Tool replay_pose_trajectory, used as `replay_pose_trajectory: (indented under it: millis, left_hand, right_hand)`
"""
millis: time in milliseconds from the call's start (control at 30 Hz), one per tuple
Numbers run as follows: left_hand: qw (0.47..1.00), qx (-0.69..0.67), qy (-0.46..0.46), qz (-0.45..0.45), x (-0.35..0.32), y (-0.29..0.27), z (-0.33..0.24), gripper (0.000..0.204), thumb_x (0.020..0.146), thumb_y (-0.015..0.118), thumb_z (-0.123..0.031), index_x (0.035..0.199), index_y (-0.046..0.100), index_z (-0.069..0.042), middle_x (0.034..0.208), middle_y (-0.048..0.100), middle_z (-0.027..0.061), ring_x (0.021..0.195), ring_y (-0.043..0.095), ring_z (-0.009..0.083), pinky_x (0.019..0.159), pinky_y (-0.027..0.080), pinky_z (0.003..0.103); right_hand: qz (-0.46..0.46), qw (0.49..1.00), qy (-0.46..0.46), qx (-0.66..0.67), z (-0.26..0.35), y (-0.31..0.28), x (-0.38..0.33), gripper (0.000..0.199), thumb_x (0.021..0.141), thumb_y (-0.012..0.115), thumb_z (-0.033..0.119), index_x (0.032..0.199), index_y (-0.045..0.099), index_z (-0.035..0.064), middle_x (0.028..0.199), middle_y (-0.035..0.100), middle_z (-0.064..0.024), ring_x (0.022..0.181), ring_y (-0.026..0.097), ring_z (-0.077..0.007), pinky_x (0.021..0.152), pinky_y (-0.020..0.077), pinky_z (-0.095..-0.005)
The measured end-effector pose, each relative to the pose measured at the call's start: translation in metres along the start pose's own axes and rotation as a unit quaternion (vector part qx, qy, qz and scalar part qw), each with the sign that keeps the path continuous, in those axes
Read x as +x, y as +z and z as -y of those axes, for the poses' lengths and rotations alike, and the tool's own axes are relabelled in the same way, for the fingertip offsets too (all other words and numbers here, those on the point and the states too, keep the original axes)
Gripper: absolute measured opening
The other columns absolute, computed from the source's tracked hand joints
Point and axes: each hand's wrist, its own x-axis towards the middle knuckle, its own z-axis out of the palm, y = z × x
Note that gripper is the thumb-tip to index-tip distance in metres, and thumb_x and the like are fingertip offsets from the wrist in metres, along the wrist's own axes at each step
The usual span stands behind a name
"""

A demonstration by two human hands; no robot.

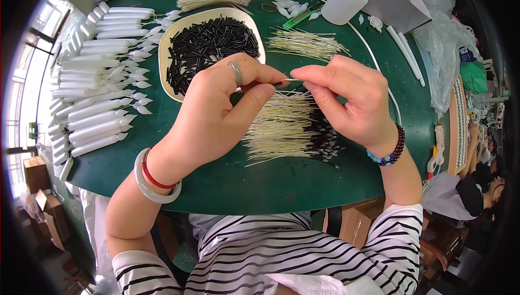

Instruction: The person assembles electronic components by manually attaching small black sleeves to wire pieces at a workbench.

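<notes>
As the left hand and the right hand meet over the green table, a thin pale wire bridges the little gap between them. The right thumb and forefinger pinch 1 end, tight and steady. Over on the left, the fingertips draw in narrow at the other end; whether they grip it, I cannot tell. Just below, a broad row of pale wires lies flat, dark ends pointing right. Beyond the left hand sits a cream tray, heaped with short black tubes. Farther left, white candle-shaped pieces stack up, while a white squeeze bottle stands at the far side.
</notes>
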Motion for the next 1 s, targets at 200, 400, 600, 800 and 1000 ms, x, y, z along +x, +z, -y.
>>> replay_pose_trajectory:
  millis: [200,400,600,800,1000]
  left_hand:
    - [1.0,-0.003,0.0,0.002,0.0,0.0,0.0,0.017,0.087,0.051,0.009,0.1,0.062,0.006,0.1,0.06,0.0086,0.091,0.056,0.0136,0.082,0.045,0.025]
    - [0.999,0.034,0.018,-0.016,0.0,0.0,-0.001,0.018,0.085,0.054,0.009,0.098,0.064,0.005,0.093,0.061,0.0081,0.087,0.057,0.0143,0.078,0.045,0.025]
    - [0.968,0.188,0.142,-0.08,0.003,0.001,0.004,0.02,0.075,0.066,0.008,0.093,0.069,0.0,0.084,0.063,0.0087,0.072,0.059,0.0185,0.063,0.048,0.026]
    - [0.934,0.258,0.23,-0.086,0.005,0.006,0.003,0.026,0.069,0.068,0.011,0.092,0.068,-0.002,0.082,0.063,0.0086,0.07,0.061,0.0194,0.061,0.049,0.028]
    - [0.952,0.242,0.163,-0.094,0.004,0.005,0.003,0.031,0.07,0.065,0.011,0.097,0.065,-0.002,0.079,0.063,0.0081,0.072,0.062,0.0185,0.064,0.05,0.028]
  right_hand:
    - [-0.001,1.0,-0.013,-0.023,0.0,0.0,-0.001,0.018,0.075,0.068,0.005,0.092,0.07,0.0103,0.062,0.048,-0.0018,0.051,0.05,-0.0171,0.043,0.0395,-0.0291]
    - [0.013,0.997,-0.049,-0.06,0.002,0.0,-0.002,0.02,0.074,0.068,0.006,0.093,0.07,0.0111,0.063,0.047,-0.0018,0.051,0.05,-0.0172,0.043,0.04,-0.0289]
    - [0.021,0.997,-0.037,-0.064,0.004,0.0,0.0,0.015,0.075,0.068,0.006,0.09,0.067,0.009,0.065,0.05,-0.0027,0.053,0.053,-0.0196,0.045,0.0421,-0.0305]
    - [0.077,0.997,0.0,-0.029,0.008,0.006,0.0,0.013,0.08,0.067,0.011,0.091,0.064,0.0055,0.072,0.058,-0.0068,0.064,0.059,-0.0248,0.054,0.048,-0.0333]
    - [0.062,0.998,0.013,0.014,-0.007,0.001,-0.002,0.022,0.081,0.067,0.018,0.093,0.061,0.0011,0.083,0.063,-0.0107,0.076,0.06,-0.0287,0.069,0.0482,-0.0407]
